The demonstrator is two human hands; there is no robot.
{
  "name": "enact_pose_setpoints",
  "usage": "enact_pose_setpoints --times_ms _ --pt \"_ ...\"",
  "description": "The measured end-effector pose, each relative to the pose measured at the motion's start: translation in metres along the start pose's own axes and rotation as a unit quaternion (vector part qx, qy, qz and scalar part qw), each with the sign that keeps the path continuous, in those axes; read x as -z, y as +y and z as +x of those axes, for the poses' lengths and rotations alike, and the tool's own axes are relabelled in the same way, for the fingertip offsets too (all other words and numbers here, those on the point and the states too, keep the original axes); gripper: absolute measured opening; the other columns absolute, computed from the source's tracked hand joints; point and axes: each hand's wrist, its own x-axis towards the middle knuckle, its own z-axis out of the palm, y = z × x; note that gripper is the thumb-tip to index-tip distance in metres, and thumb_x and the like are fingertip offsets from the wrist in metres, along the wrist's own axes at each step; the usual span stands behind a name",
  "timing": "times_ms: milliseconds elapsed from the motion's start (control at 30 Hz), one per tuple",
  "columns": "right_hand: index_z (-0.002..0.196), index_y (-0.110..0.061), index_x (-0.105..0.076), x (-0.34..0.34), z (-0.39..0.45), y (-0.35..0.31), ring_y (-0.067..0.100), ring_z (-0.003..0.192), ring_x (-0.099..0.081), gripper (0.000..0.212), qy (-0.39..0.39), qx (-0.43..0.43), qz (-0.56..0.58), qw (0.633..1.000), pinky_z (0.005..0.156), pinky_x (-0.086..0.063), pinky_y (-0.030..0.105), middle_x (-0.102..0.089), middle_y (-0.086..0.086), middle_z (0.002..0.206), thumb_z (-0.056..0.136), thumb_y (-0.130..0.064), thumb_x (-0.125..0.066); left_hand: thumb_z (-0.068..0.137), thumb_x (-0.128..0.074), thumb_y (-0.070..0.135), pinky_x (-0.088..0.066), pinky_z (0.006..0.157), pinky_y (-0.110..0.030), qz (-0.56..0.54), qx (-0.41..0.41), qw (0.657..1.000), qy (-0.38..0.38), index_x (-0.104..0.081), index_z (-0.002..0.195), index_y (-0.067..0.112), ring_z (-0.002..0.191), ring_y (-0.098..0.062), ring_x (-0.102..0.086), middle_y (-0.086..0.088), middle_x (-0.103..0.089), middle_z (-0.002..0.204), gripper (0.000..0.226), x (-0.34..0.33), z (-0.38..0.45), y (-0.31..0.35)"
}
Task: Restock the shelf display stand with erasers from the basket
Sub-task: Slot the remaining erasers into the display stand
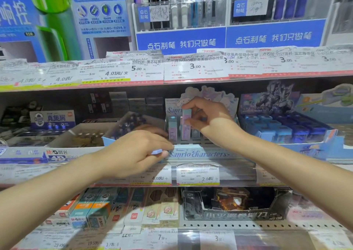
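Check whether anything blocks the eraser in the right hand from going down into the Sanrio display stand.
Nothing visible blocks it. The right hand holds the eraser upright over the display stand, beside another standing eraser. The left hand sits at the stand's front left corner, clear of that slot.

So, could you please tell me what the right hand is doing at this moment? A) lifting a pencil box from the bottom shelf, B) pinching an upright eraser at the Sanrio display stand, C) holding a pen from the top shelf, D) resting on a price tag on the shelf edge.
B: the right hand pinches the top of an upright pink-and-blue eraser standing in the Sanrio display stand.
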Motion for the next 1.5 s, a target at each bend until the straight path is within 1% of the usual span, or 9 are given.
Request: enact_pose_setpoints --times_ms 300,500,800,933,1033,1167,1267,1367,1500 --pt "0.111 -0.015 -0.064 -0.004 -0.001 -0.001 0.024 0.081 -0.062 0.027 -0.072 0.022 -0.064 0.995 0.078 -0.05 0.027 -0.06 0.003 0.084 0.085 -0.007 -0.062 0.094 -0.028 0.038 -0.044 0.078 -0.036 -0.009 0.03 0.999 -0.014 -0.065 0.091 0.004 0.092 -0.021 -0.058 -0.005 -0.07 0.09 0.05 0.0 0.0 0.001" --pt "0.099 -0.016 -0.073 -0.003 -0.008 0.014 0.022 0.11 -0.054 0.027 -0.003 0.111 -0.185 0.976 0.096 -0.033 0.028 -0.064 0.01 0.117 0.076 -0.024 -0.062 0.094 -0.03 0.036 -0.042 0.082 -0.031 -0.011 0.04 0.999 -0.013 -0.065 0.09 0.004 0.095 -0.015 -0.055 -0.005 -0.07 0.089 0.047 0.0 0.0 0.002" --pt "0.111 -0.011 -0.068 0.009 0.0 -0.002 0.013 0.118 -0.052 0.04 -0.103 0.02 -0.08 0.991 0.082 -0.027 -0.008 -0.059 0.004 0.128 0.08 0.006 -0.049 0.095 -0.028 0.04 -0.044 0.077 -0.037 -0.03 0.043 0.999 -0.006 -0.065 0.092 0.004 0.089 -0.021 -0.06 -0.008 -0.07 0.09 0.052 0.003 0.003 0.003" --pt "0.108 -0.016 -0.068 0.016 -0.009 -0.024 -0.005 0.101 -0.056 0.034 -0.021 0.053 0.022 0.998 0.082 -0.039 0.0 -0.062 -0.013 0.104 0.079 -0.01 -0.053 0.094 -0.033 0.036 -0.044 0.073 -0.031 -0.093 0.057 0.991 0.08 -0.067 0.084 0.01 0.078 -0.017 -0.061 -0.003 -0.068 0.08 0.044 0.004 0.011 0.02" --pt "0.098 -0.013 -0.071 0.017 -0.02 -0.042 -0.004 0.083 -0.061 0.021 -0.072 0.08 0.095 0.99 0.074 -0.043 0.006 -0.067 -0.013 0.087 0.078 -0.014 -0.068 0.086 -0.041 0.036 -0.039 0.057 -0.018 -0.262 0.109 0.955 0.088 -0.06 0.061 0.03 0.056 -0.005 -0.052 0.005 -0.058 0.058 0.032 0.009 0.02 0.033" --pt "0.09 -0.009 -0.074 0.02 -0.017 -0.05 0.001 0.075 -0.062 0.013 -0.081 0.078 0.127 0.986 0.067 -0.045 0.011 -0.07 0.001 0.085 0.078 -0.011 -0.071 0.083 -0.045 0.014 -0.031 0.041 -0.014 -0.482 0.198 0.852 0.053 -0.058 0.062 0.009 0.041 -0.008 -0.039 0.001 -0.053 0.05 0.026 0.012 0.031 0.043" --pt "0.085 -0.007 -0.072 0.023 -0.014 -0.052 0.027 0.076 -0.067 0.007 -0.085 0.022 0.174 0.981 0.07 -0.054 0.036 -0.072 0.012 0.085 0.081 -0.007 -0.067 0.084 -0.049 0.006 -0.03 0.042 -0.014 -0.542 0.187 0.818 0.044 -0.057 0.066 0.002 0.04 -0.009 -0.036 -0.004 -0.052 0.053 0.02 0.011 0.033 0.047" --pt "0.084 -0.014 -0.068 0.03 -0.01 -0.045 0.004 0.071 -0.065 0.008 -0.089 -0.032 0.209 0.973 0.069 -0.051 0.016 -0.069 -0.001 0.08 0.085 -0.008 -0.062 0.076 -0.062 0.016 -0.04 0.056 -0.022 -0.537 0.173 0.824 0.048 -0.06 0.081 -0.001 0.056 -0.014 -0.048 -0.009 -0.054 0.068 0.018 0.014 0.032 0.044" --pt "0.079 -0.016 -0.06 0.039 -0.005 -0.04 -0.002 0.055 -0.059 0.02 -0.078 -0.061 0.247 0.964 0.057 -0.048 0.011 -0.064 -0.003 0.073 0.086 0.002 -0.056 0.085 -0.047 0.035 -0.044 0.049 -0.024 -0.673 0.237 0.7 0.03 -0.061 0.095 -0.002 0.049 -0.015 -0.05 -0.008 -0.059 0.066 0.041 0.019 0.032 0.037"
